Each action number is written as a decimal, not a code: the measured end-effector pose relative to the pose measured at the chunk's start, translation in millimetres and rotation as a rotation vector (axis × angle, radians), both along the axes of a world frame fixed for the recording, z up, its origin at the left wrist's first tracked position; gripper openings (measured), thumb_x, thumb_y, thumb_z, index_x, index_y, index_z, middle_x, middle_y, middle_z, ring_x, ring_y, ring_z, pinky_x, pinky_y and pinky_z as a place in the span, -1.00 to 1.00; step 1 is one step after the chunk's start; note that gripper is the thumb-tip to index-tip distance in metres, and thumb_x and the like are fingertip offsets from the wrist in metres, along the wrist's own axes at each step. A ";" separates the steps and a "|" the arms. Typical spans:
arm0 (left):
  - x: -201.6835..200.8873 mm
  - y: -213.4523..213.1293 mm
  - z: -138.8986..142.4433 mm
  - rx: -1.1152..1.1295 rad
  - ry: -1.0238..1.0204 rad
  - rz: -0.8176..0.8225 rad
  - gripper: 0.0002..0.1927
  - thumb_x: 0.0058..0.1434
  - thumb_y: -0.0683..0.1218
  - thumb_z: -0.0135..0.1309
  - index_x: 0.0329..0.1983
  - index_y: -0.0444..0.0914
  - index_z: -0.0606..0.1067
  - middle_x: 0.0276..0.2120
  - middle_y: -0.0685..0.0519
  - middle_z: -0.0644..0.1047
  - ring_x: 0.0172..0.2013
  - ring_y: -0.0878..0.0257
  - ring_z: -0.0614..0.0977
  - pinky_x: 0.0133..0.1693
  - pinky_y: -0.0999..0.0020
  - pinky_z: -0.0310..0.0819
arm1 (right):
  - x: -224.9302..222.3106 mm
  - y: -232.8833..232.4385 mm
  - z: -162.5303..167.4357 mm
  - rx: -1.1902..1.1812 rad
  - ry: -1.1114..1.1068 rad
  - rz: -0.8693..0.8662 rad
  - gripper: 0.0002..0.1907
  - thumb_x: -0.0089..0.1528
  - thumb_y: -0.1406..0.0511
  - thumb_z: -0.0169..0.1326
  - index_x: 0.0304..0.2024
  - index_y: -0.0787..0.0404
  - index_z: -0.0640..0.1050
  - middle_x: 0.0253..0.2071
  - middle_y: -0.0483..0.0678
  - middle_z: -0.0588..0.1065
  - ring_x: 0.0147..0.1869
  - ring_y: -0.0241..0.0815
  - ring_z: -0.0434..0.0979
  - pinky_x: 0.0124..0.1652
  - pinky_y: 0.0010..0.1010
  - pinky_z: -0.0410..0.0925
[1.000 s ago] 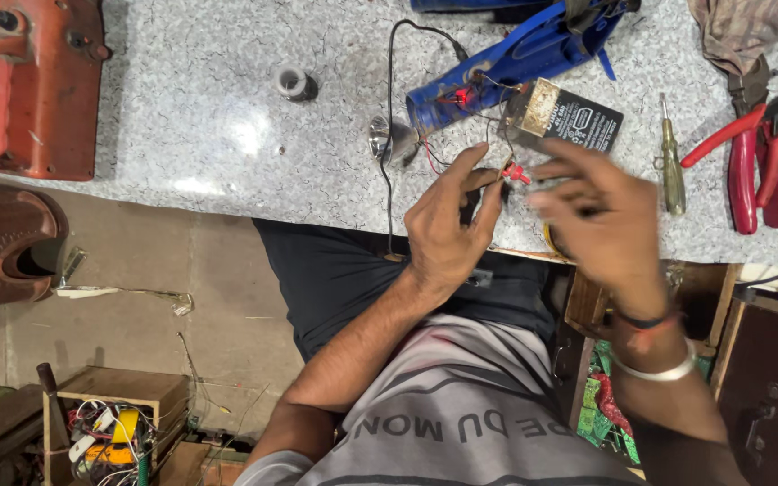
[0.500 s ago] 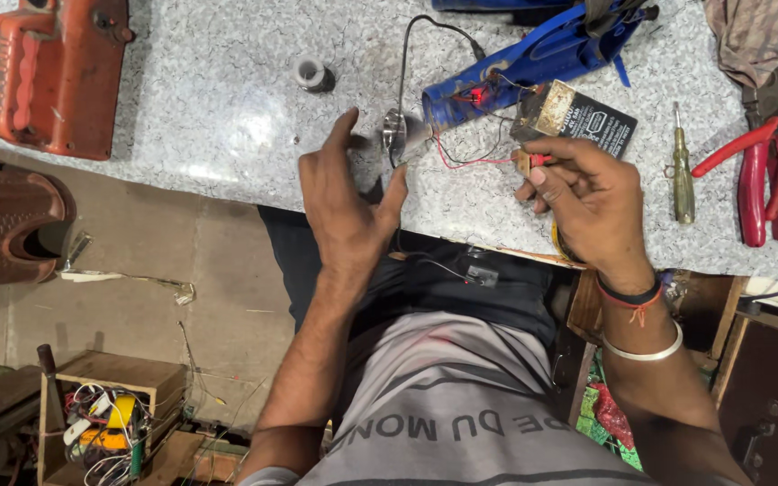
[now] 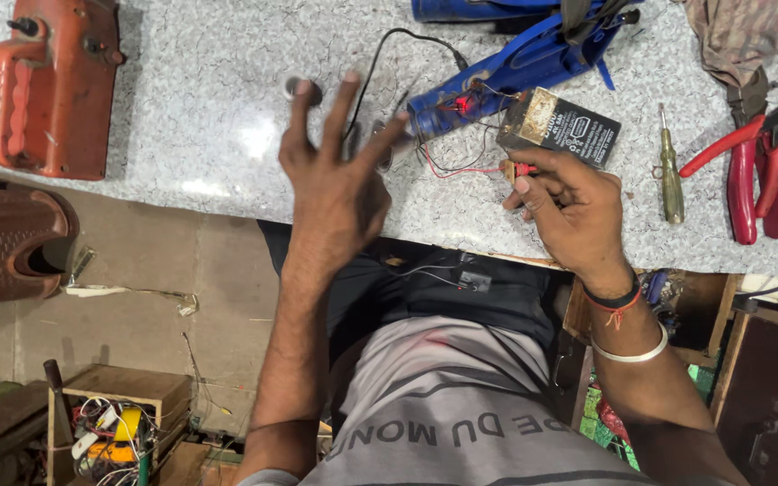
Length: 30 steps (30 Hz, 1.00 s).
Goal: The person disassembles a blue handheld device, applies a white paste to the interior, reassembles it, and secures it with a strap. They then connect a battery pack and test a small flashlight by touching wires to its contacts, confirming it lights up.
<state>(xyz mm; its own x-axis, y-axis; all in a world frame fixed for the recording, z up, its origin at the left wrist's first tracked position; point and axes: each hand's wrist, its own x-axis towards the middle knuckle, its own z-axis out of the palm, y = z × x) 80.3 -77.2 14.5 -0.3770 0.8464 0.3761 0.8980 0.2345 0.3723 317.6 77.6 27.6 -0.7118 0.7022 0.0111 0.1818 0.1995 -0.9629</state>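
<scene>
My left hand point(image 3: 335, 180) hovers over the grey speckled countertop point(image 3: 191, 117) with its fingers spread and nothing in it. My right hand point(image 3: 574, 211) pinches a small red-tipped connector point(image 3: 522, 168) on thin red and black wires point(image 3: 452, 169). These wires run to an opened blue device point(image 3: 515, 67). A black rectangular battery point(image 3: 562, 128) lies just above my right hand's fingers. A black cable point(image 3: 389, 40) curves from near my left fingertips toward the blue device.
An orange machine housing point(image 3: 47, 90) sits at the counter's left end. A small metal ring point(image 3: 303, 88) lies near my left fingers. A green-handled screwdriver point(image 3: 670, 175) and red-handled pliers point(image 3: 754, 166) lie at the right. A brown ribbed cover point(image 3: 6, 243) and a box of wires point(image 3: 119, 423) are below.
My left hand has let go of the wires near my right hand, swung left and up, and opened its fingers. My right hand has stayed on the red connector.
</scene>
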 end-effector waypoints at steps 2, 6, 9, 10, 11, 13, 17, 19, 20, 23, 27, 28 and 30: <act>2.4 1.7 2.9 -0.065 0.035 -0.033 -0.29 0.11 -0.21 0.19 0.39 0.05 0.52 0.57 0.01 -0.01 0.52 -0.20 -0.10 0.41 -0.21 -0.02 | 1.1 0.1 -0.1 0.010 0.004 0.005 -0.72 0.41 0.39 0.11 0.17 0.35 0.54 -0.06 0.01 0.61 -0.15 -0.29 0.66 -0.28 -0.59 0.45; -9.2 2.9 10.9 -0.058 -0.043 -0.017 -0.45 0.20 0.10 0.34 0.27 -0.01 0.54 0.59 0.11 0.07 0.57 -0.12 -0.13 0.43 -0.18 -0.07 | 2.8 0.2 -0.2 0.017 0.006 0.010 -0.72 0.41 0.40 0.11 0.16 0.36 0.53 -0.04 0.02 0.62 -0.16 -0.29 0.66 -0.28 -0.58 0.45; -6.8 7.0 18.1 -0.003 -0.002 -0.030 -0.40 0.11 0.26 0.37 0.14 -0.08 0.54 0.45 0.08 0.25 0.45 -0.13 0.10 0.32 -0.16 0.06 | 2.2 0.0 -0.1 0.009 0.014 -0.005 -0.72 0.40 0.40 0.11 0.15 0.36 0.53 -0.06 0.02 0.61 -0.17 -0.29 0.66 -0.29 -0.58 0.46; -2.6 10.5 20.4 0.030 0.035 -0.039 -0.37 0.09 0.31 0.37 0.09 -0.10 0.54 0.38 0.06 0.31 0.39 -0.14 0.20 0.27 -0.15 0.12 | 1.9 0.0 -0.2 0.007 0.022 -0.014 -0.73 0.40 0.40 0.11 0.15 0.37 0.53 -0.07 0.02 0.61 -0.17 -0.29 0.66 -0.29 -0.58 0.46; 3.7 13.7 22.7 0.102 -0.060 -0.078 -0.38 0.13 0.25 0.38 0.13 -0.16 0.50 0.31 0.03 0.35 0.30 -0.08 0.33 0.21 -0.06 0.25 | 1.6 -0.2 0.0 0.040 0.012 -0.022 -0.73 0.40 0.40 0.12 0.14 0.37 0.54 -0.09 0.01 0.61 -0.17 -0.29 0.67 -0.28 -0.57 0.47; 21.7 18.4 27.4 0.241 -0.252 -0.154 -0.36 0.22 0.11 0.40 0.20 -0.27 0.41 0.17 -0.02 0.44 0.13 0.05 0.58 0.09 0.13 0.52 | 1.7 -1.0 0.4 0.103 -0.012 -0.038 -0.74 0.39 0.40 0.15 0.13 0.37 0.55 -0.14 0.01 0.62 -0.18 -0.30 0.67 -0.27 -0.57 0.48; 50.9 28.4 34.0 0.214 -0.423 -0.120 -0.28 0.18 0.02 0.38 0.37 -0.19 0.37 0.02 -0.11 0.44 -0.20 0.17 0.60 -0.24 0.34 0.58 | 1.4 -2.2 -0.6 0.198 -0.004 -0.057 -0.73 0.38 0.40 0.21 0.10 0.39 0.56 -0.17 0.02 0.60 -0.22 -0.31 0.62 -0.23 -0.55 0.48; 60.0 35.0 34.1 0.311 -0.511 -0.167 -0.20 0.21 -0.05 0.32 0.48 -0.19 0.26 0.04 -0.10 0.39 -0.10 0.20 0.61 -0.16 0.40 0.64 | 1.1 -1.5 -1.5 0.220 -0.030 -0.083 -0.73 0.36 0.41 0.23 0.10 0.40 0.57 -0.23 0.01 0.59 -0.26 -0.32 0.60 -0.26 -0.55 0.44; 63.4 38.7 33.3 0.346 -0.549 -0.167 -0.23 0.24 -0.06 0.29 0.47 -0.18 0.23 0.07 -0.10 0.37 -0.06 0.20 0.60 -0.11 0.42 0.65 | 0.9 -0.9 -1.9 0.189 0.014 -0.082 -0.72 0.37 0.41 0.23 0.10 0.39 0.56 -0.20 0.00 0.59 -0.22 -0.34 0.60 -0.22 -0.56 0.46; 67.9 45.4 29.4 0.415 -0.608 -0.190 -0.32 0.29 -0.08 0.26 0.40 -0.14 0.20 0.10 -0.06 0.37 0.00 0.18 0.60 -0.05 0.43 0.66 | 1.0 -0.1 -2.1 0.120 0.111 -0.073 -0.73 0.38 0.42 0.22 0.11 0.38 0.53 -0.12 -0.01 0.58 -0.13 -0.36 0.60 -0.13 -0.57 0.49; 67.2 47.4 23.1 0.340 -0.480 -0.233 -0.35 0.14 -0.04 0.42 0.25 -0.17 0.39 -0.10 0.01 0.41 -0.18 0.20 0.59 -0.22 0.34 0.57 | 2.9 -0.9 0.4 0.060 0.127 -0.053 -0.76 0.40 0.45 0.18 0.11 0.38 0.55 -0.08 -0.03 0.55 -0.13 -0.38 0.57 -0.16 -0.59 0.44; 66.7 47.9 21.3 0.305 -0.435 -0.229 -0.34 0.08 -0.03 0.47 0.22 -0.18 0.46 -0.17 0.01 0.40 -0.25 0.20 0.58 -0.29 0.31 0.54 | 3.2 -1.0 1.0 0.034 0.129 -0.045 -0.77 0.40 0.46 0.16 0.11 0.38 0.56 -0.08 -0.04 0.54 -0.16 -0.38 0.55 -0.19 -0.60 0.41; 66.7 47.6 17.6 0.327 -0.470 -0.257 -0.37 0.02 -0.07 0.47 0.16 -0.21 0.49 -0.23 0.01 0.39 -0.29 0.20 0.56 -0.30 0.28 0.51 | 3.5 -1.7 1.9 0.013 0.125 -0.028 -0.77 0.40 0.46 0.14 0.11 0.38 0.56 -0.06 -0.05 0.52 -0.13 -0.39 0.55 -0.19 -0.60 0.43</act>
